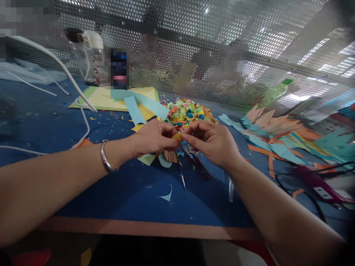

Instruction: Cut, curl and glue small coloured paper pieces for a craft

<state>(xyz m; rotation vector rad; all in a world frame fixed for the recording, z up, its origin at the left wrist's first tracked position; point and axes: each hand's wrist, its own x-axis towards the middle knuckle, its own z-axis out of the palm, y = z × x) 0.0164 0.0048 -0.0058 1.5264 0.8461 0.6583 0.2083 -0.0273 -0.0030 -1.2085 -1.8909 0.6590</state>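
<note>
A small yellow paper piece (176, 136) is pinched between both hands above the blue table. My left hand (155, 136), with a silver bangle on its wrist, grips it from the left with thumb and fingers. From the other side, my right hand (215, 142) has its thumb and forefinger closed at the paper's right edge. Just beyond the fingers lies a heap of small coloured paper pieces (191, 111). Under the hands are dark-handled scissors (202, 166), a thin blue pen-like stick (181, 173) and scraps, partly hidden.
Yellow and green paper sheets (100, 98) with light blue strips (134, 109) lie behind. Orange and blue cut paper (280, 136) spreads at right, near a purple power strip (318, 184). Bottles (95, 55) and a white cable (61, 62) stand left. A perforated metal screen (177, 48) closes the back.
</note>
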